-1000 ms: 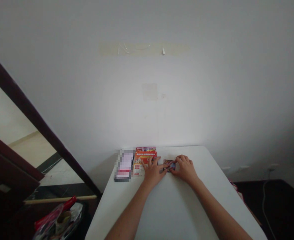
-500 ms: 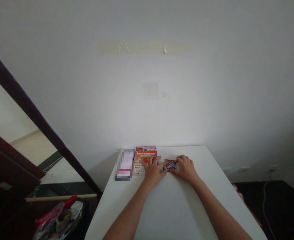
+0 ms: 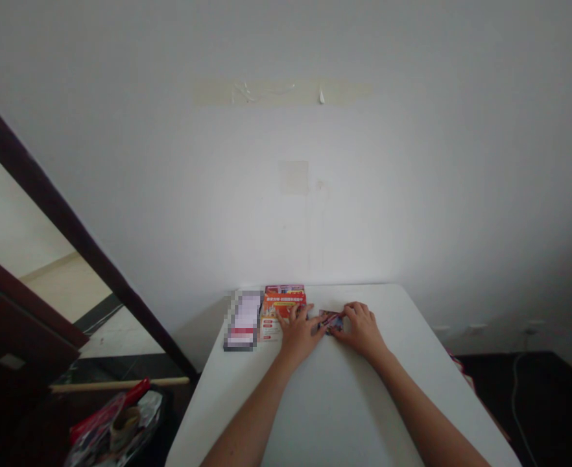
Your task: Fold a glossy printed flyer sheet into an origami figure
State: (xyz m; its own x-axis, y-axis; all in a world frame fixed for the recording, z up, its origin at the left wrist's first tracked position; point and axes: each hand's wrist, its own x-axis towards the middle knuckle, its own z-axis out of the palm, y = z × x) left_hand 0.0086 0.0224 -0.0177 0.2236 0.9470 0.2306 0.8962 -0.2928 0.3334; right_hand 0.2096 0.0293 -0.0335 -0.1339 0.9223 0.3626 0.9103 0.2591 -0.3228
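A small picture card [image 3: 335, 322] with a dark, colourful print is held low over the white table, between my two hands. My left hand [image 3: 296, 336] grips its left edge with thumb and index finger. The other fingers of that hand are spread over the red-and-white printed packet [image 3: 279, 308]. On the card's right edge, my right hand [image 3: 364, 329] has its thumb and index finger closed, with the remaining fingers curled. My fingertips cover both ends of the card.
Left of the packet lies a phone-like slab [image 3: 244, 319], blurred by pixels. The white table [image 3: 325, 415] stands against a pale wall [image 3: 364, 227]. On the floor at left are a bag of things [image 3: 120, 421], a wooden stick [image 3: 120, 385] and a dark-framed mirror or doorway [image 3: 86, 240].
The picture on the card looks different, with a pinkish diagonal band now showing; I cannot tell whether it was tilted or shifted. Both hands stay in nearly the same place.
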